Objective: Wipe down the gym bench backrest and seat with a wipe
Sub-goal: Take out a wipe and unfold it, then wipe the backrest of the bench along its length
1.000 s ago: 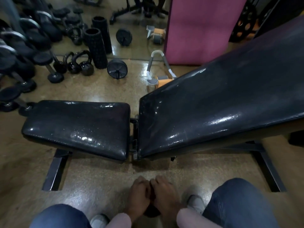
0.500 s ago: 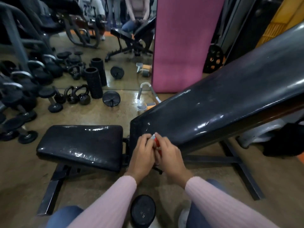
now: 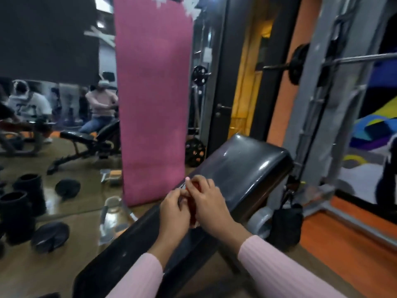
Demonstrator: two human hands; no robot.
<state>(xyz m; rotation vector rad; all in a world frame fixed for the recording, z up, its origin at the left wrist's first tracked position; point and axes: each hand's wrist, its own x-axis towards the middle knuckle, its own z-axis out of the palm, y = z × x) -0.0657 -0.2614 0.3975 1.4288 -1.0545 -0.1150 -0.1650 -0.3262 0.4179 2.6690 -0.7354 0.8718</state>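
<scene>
Both hands, the left hand [image 3: 171, 211] and the right hand [image 3: 207, 201], pinch a small red wipe packet [image 3: 191, 203] just above the backrest [image 3: 236, 175]; if it tears suddenly, the wipe may fall to the floor
</scene>
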